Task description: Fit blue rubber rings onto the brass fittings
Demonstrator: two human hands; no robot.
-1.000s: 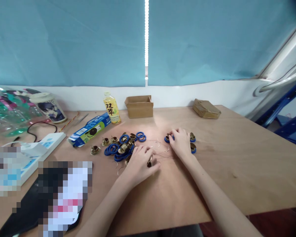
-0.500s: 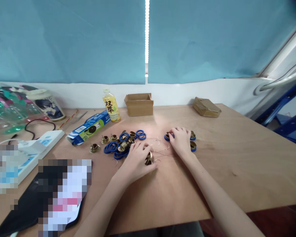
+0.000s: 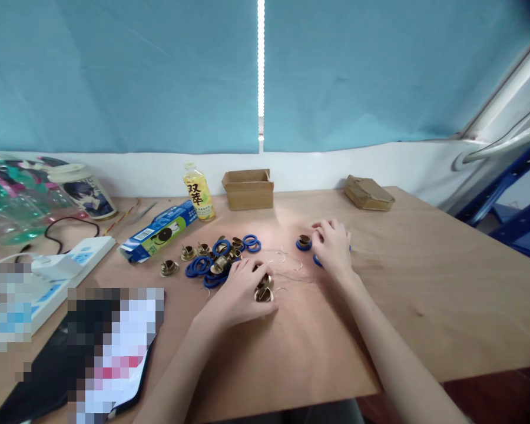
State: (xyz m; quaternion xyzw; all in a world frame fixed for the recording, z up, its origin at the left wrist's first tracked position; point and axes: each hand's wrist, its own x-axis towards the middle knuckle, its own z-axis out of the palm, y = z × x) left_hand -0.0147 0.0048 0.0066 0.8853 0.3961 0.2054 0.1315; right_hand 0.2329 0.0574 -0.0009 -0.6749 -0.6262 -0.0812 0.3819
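Pinched between the fingertips of the left hand (image 3: 236, 297), the grip was closed on a small brass fitting (image 3: 263, 291), held just above the table (image 3: 424, 282) at the near edge of the parts. Only the head view showed this. Just beyond that grip and to its left lay the heap of blue rings (image 3: 207, 268) mixed with more brass pieces. To its right, thin wire clips (image 3: 287, 259) lay scattered on the bare wood. Further right, the right hand (image 3: 333, 247) rested curled over a blue ring (image 3: 318, 261); whether its grip was actually closed on that ring could not be told, as the fingers hid it. Just left of that hand sat a fitted piece (image 3: 304, 242), brass seated in a blue ring.

The held fitting seemed to lie roughly flat, open cup toward the camera; it was too small and round to give a clear long axis.

One risk, as a judgement: so small a part, held only at the fingertips, could slip and roll among the loose clips, or the left wrist could brush the heap and scatter rings.
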